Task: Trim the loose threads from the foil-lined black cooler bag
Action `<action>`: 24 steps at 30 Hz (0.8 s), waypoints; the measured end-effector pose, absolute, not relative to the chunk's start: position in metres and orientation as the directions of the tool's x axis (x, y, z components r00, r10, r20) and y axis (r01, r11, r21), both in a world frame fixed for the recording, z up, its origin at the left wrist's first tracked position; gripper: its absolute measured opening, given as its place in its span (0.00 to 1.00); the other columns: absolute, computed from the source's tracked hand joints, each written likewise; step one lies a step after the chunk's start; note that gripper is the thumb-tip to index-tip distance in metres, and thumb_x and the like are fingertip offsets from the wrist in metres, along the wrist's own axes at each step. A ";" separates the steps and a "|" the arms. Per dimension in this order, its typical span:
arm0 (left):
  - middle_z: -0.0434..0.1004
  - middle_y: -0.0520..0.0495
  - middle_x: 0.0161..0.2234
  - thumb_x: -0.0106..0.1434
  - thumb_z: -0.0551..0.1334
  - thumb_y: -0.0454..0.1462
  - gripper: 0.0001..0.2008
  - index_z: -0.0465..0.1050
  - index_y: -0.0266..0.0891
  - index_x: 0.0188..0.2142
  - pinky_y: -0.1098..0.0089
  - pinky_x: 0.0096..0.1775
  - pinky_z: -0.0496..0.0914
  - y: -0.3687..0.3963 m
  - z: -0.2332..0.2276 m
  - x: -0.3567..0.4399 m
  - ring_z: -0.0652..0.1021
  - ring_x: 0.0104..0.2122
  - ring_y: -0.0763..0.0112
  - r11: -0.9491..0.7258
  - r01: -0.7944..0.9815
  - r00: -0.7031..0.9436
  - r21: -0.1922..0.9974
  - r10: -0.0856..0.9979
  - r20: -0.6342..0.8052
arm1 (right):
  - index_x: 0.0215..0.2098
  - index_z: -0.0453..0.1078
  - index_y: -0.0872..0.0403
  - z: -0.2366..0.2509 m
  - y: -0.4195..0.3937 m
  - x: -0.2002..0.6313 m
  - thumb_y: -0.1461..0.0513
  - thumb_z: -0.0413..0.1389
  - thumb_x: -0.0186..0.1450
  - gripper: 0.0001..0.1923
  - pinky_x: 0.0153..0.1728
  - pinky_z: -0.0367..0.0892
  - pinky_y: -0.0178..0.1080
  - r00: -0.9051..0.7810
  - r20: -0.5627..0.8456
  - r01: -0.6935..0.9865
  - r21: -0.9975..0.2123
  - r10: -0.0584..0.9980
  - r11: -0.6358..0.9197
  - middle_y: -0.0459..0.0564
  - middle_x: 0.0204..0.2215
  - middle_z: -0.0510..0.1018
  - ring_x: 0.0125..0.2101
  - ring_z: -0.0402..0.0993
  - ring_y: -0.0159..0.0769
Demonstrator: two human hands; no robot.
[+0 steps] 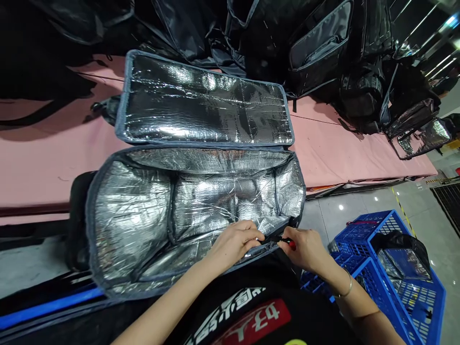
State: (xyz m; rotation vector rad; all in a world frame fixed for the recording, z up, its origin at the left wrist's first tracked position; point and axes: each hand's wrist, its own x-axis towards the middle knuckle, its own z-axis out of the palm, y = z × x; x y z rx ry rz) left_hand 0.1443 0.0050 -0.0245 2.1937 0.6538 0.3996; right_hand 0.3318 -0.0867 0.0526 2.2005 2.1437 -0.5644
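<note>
Head view: before me the left hand [235, 244] pinches the silver-lined bag [129, 206] by its near rim at the worktop [39, 167], the right hand [304, 247] gripping a red-handled tool [292, 245], above a red patch [249, 327] reading 好人.

"What colour is the bag's lining [223, 191]?"

"Silver, crinkled all over with fine crease lines, and framed by grey-blue edging [89, 225]. The lid [208, 105] matches, though patches of its silver darken almost to black."

"And the tabletop [28, 167]?"

"Plain pink. The bags [273, 48] along the back are black, the crates [388, 218] bright blue with a lattice pattern, and the tape [403, 211] on the grey floor [323, 215] is striped yellow and black."

"Any red?"

"The tool's handle [292, 245], and the patch [283, 306] on the black shirt [316, 299], which also carries white lettering [235, 299]."
</note>
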 end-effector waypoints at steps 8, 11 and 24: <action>0.70 0.49 0.30 0.64 0.50 0.38 0.12 0.70 0.40 0.31 0.71 0.32 0.64 0.001 -0.022 0.154 0.71 0.29 0.71 -0.523 0.357 0.803 0.774 0.595 0.032 | 0.32 0.64 0.52 0.051 -0.089 0.335 0.58 0.53 0.63 0.06 0.22 0.45 0.33 -0.011 -0.264 0.966 -0.252 0.964 -0.058 0.41 0.21 0.74 0.22 0.69 0.29; 0.68 0.49 0.30 0.64 0.48 0.40 0.12 0.66 0.40 0.29 0.70 0.33 0.65 -0.013 -0.028 0.153 0.71 0.30 0.70 -0.377 0.400 0.640 0.835 0.767 0.040 | 0.32 0.64 0.52 0.053 -0.086 0.334 0.58 0.53 0.63 0.06 0.22 0.45 0.33 -0.019 -0.269 0.964 -0.259 0.963 -0.054 0.41 0.22 0.74 0.22 0.69 0.29; 0.67 0.50 0.28 0.63 0.50 0.41 0.12 0.66 0.41 0.28 0.69 0.33 0.65 -0.024 -0.032 0.154 0.70 0.30 0.69 -0.209 0.406 0.471 0.890 0.882 -0.007 | 0.33 0.65 0.52 0.063 -0.078 0.328 0.56 0.53 0.63 0.08 0.22 0.44 0.35 -0.030 -0.301 0.980 -0.195 0.953 -0.031 0.43 0.24 0.76 0.24 0.71 0.31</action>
